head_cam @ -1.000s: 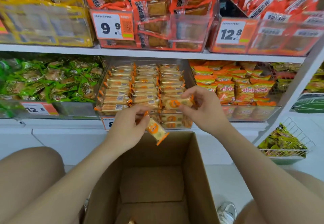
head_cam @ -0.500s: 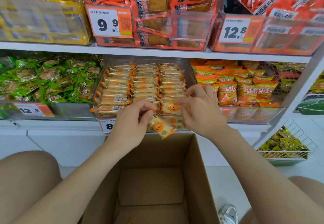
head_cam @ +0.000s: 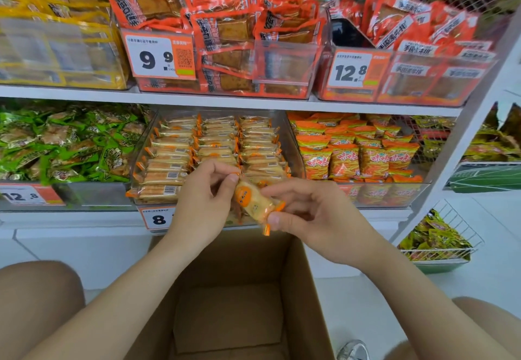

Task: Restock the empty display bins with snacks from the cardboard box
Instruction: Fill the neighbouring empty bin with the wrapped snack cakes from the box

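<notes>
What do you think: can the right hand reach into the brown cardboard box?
Probably yes: the brown cardboard box lies open below the right hand, nothing between, though it pinches an orange-trimmed snack packet.

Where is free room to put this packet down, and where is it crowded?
Free: the cardboard box bottom; the white floor between box and wire basket. Crowded: the middle bin, three packed rows; its front is hidden.

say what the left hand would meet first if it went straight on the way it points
Likely the front packets in the clear bin: the left hand, pinching the top end of the snack packet, points toward them. Depth is unclear.
</notes>
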Tool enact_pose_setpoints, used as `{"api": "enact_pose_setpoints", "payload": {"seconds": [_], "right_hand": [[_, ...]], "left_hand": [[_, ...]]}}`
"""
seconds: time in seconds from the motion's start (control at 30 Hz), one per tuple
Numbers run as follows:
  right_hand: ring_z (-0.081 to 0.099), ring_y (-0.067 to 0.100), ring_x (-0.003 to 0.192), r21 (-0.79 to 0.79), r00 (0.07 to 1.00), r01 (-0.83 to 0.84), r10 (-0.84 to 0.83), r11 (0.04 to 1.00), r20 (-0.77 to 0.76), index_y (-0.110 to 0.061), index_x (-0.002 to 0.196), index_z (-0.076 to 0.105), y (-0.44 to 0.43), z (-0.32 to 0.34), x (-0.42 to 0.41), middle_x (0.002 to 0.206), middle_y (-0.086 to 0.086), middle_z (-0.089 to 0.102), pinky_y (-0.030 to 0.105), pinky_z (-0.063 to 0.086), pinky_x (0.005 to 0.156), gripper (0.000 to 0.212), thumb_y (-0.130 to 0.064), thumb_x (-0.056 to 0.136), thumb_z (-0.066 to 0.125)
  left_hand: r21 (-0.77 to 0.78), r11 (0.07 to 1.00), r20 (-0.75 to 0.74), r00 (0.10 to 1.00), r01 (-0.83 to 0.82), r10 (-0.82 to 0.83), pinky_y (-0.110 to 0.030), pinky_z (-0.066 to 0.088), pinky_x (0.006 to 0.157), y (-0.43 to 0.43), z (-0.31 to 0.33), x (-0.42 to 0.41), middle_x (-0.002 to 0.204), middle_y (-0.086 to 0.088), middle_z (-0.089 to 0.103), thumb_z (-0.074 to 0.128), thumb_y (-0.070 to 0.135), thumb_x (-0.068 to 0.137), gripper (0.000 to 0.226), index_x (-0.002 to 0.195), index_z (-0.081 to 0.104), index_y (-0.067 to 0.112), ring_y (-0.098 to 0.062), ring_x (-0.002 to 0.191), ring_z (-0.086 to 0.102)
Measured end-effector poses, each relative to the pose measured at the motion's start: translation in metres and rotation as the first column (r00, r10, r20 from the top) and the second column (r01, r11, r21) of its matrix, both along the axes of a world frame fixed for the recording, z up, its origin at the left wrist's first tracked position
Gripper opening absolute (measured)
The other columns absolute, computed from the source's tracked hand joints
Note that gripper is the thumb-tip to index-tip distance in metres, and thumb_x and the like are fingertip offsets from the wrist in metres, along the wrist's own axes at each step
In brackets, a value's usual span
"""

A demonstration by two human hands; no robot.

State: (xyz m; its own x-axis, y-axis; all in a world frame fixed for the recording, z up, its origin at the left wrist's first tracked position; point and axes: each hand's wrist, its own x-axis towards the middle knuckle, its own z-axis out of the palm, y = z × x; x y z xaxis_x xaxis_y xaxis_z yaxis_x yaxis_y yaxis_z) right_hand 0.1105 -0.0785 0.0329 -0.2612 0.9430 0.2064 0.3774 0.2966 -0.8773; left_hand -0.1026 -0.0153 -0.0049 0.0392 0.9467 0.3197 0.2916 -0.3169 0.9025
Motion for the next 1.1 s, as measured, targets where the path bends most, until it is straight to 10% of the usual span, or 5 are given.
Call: {"api": "enact_pose_setpoints", "payload": {"seconds": [0.17,0.47,0.6,0.9,1.1], "right_hand": [[0.077,0.005,0.081,0.147,0.955,0.257,-0.274,0.955,0.111,-0.023,0.118,0.079,0.014,0.011,0.025,0.087,-0.007,0.080,0.032,0.065,0.076,0.028,-0.011,0.092,0.079],[0.065,0.028,0.083,0.509,0.633,0.270,-0.549,0.817,0.546,-0.021,0.112,0.079,0.131,-0.012,0.032,0.088,0.006,0.073,0.028,0.035,0.066,0.020,-0.022,0.100,0.063],[0.062,0.036,0.082,0.514,0.527,0.313,-0.596,0.799,0.605,-0.012,0.092,0.075,0.174,-0.017,0.018,0.077,0.012,0.061,0.033,0.036,0.064,0.018,-0.019,0.100,0.061],[0.055,0.039,0.120,0.498,0.368,0.392,-0.628,0.773,0.685,-0.016,0.114,0.074,0.214,-0.019,0.004,0.125,0.017,0.064,0.045,0.048,0.098,0.021,-0.018,0.094,0.070],[0.062,0.036,0.096,0.508,0.442,0.387,-0.638,0.770,0.630,-0.016,0.081,0.073,0.215,-0.025,0.016,0.090,0.013,0.066,0.033,0.039,0.071,0.006,-0.013,0.087,0.073]], "left_hand": [[0.240,0.968,-0.415,0.909,0.076,0.031,-0.016,0.047,0.097,0.009,0.013,0.015,0.123,0.019,0.063,0.056,0.028,0.106,0.029,0.134,0.061,0.027,0.004,0.113,0.058],[0.189,0.949,-0.946,0.306,0.252,0.107,-0.057,0.013,0.128,0.055,-0.005,0.030,0.175,-0.004,0.018,0.027,0.062,0.104,0.066,0.165,0.018,0.040,-0.037,0.160,0.017],[0.116,0.970,-0.957,0.287,0.211,0.052,-0.061,0.022,0.126,0.062,-0.017,0.029,0.173,-0.004,0.023,0.019,0.062,0.105,0.066,0.166,0.014,0.038,-0.039,0.159,0.018],[0.069,0.972,-0.961,0.277,0.225,0.004,-0.058,0.019,0.126,0.062,-0.007,0.032,0.173,-0.002,0.020,0.019,0.064,0.101,0.071,0.165,0.015,0.036,-0.034,0.159,0.013],[0.044,0.981,-0.918,0.395,0.189,-0.035,-0.056,0.003,0.128,0.099,0.025,0.051,0.176,-0.003,0.000,0.017,0.063,0.105,0.077,0.167,0.017,0.018,-0.023,0.162,-0.008]]}}
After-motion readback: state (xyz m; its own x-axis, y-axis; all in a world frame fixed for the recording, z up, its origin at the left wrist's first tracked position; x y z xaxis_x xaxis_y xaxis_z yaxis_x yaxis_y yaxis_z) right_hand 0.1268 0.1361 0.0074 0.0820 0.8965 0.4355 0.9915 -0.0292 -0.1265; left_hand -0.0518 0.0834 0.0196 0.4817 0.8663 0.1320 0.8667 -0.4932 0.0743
